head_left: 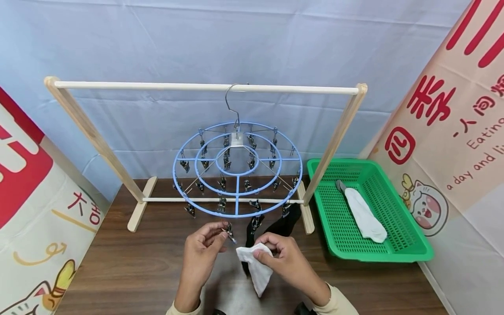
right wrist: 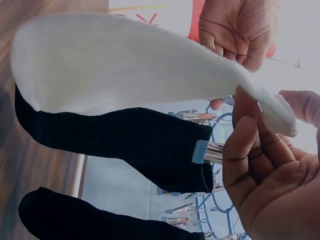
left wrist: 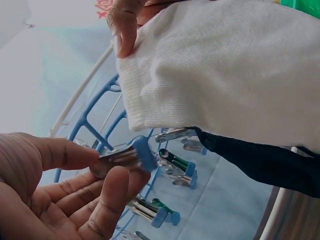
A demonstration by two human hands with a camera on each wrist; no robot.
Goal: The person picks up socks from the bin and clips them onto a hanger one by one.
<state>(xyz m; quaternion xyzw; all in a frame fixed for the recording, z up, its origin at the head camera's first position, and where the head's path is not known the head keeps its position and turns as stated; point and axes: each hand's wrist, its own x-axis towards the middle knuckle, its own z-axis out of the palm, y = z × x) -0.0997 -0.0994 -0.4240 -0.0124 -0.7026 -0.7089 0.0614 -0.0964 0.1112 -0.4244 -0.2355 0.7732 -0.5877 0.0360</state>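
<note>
My left hand [head_left: 202, 247] pinches a metal clip with blue tips [left wrist: 145, 153] between thumb and fingers. It is below the front rim of the round blue clip hanger [head_left: 237, 215]. In my right hand [head_left: 287, 258], a white sock [head_left: 260, 275] is held by the cuff between thumb and fingers, its foot hanging down in the head view. The cuff is just right of the clip, with a gap between them in the left wrist view. Two black socks [right wrist: 125, 135] hang from clips close to my right hand, partly covered by the white sock.
The hanger hooks over the bar of a wooden rack [head_left: 157, 86]. Several other clips dangle from its rings. At the right stands a green basket [head_left: 378, 258] with another white sock [head_left: 364, 216] inside. A blue-grey cloth [head_left: 275, 43] backs the brown table [head_left: 118, 262].
</note>
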